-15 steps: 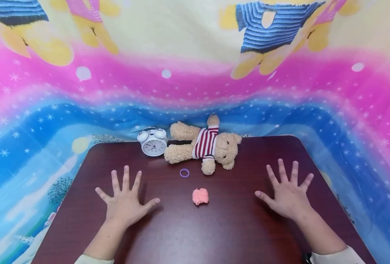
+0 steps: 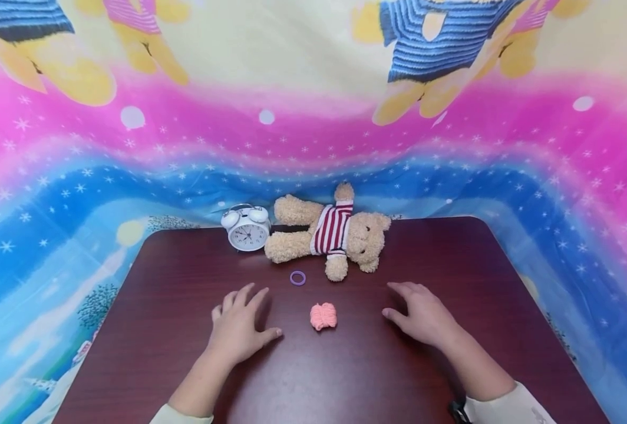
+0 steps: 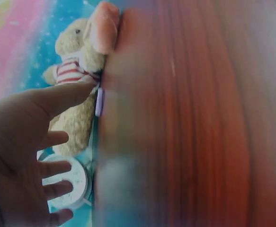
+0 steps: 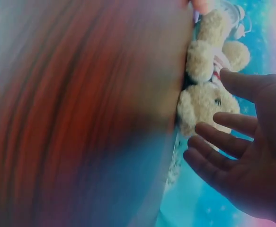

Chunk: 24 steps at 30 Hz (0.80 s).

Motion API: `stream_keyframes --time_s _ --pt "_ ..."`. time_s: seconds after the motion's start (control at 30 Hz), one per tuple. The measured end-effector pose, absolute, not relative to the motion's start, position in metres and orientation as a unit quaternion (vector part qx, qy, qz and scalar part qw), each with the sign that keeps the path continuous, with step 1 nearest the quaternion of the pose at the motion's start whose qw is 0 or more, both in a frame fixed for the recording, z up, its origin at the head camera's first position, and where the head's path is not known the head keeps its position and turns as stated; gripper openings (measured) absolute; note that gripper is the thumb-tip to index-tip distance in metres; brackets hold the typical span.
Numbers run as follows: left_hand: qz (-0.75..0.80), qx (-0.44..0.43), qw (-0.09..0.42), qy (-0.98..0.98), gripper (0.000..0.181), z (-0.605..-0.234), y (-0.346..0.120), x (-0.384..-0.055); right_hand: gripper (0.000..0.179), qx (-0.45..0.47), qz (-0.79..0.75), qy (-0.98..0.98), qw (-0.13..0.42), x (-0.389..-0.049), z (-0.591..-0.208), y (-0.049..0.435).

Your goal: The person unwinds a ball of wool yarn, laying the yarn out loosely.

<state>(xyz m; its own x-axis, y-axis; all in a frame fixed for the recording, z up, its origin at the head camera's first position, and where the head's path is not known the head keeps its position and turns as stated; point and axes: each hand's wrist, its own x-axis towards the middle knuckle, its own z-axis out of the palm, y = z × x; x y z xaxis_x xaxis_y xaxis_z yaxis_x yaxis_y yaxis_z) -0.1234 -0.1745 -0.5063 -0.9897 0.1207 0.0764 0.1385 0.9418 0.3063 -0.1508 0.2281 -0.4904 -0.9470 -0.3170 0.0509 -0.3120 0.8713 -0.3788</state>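
Note:
In the head view my left hand [image 2: 236, 330] is left of a small bundle of pink yarn [image 2: 323, 316], fingers spread and loosely bent, holding nothing. On the yarn's other side is my right hand [image 2: 425, 315], its thumb apart from relaxed fingers, also holding nothing. Beyond the yarn lies a purple ring [image 2: 297, 278]. A teddy bear [image 2: 330, 232] in a red-and-white striped shirt lies on its back near the far edge, head to the right. The left wrist view shows the left thumb [image 3: 71, 97] overlapping the bear; the right wrist view has the right fingers [image 4: 223, 142] overlapping its head.
A white twin-bell alarm clock [image 2: 247, 228] stands upright at the bear's feet. The dark reddish-brown table [image 2: 303, 377] has rounded far corners. Behind and beside it hangs a printed cloth [image 2: 303, 135] with snowflakes. A dark band [image 2: 459, 412] shows at the right cuff.
Both hands have moved inward toward the yarn, and their wide-spread fingers have relaxed and bent. The yarn, ring, bear and clock stay where they were.

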Motion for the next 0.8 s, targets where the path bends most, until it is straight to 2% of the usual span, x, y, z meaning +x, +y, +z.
stream_keyframes --time_s 0.4,0.8 --pt "-0.346 -0.115 -0.008 -0.931 0.078 -0.512 -0.135 -0.133 0.054 -0.183 -0.336 0.923 0.042 -0.157 -0.503 0.175" --pt "-0.42 -0.139 -0.062 -0.895 0.059 -0.519 -0.112 -0.145 0.05 -0.22 -0.381 0.894 0.085 -0.163 -0.51 0.14"
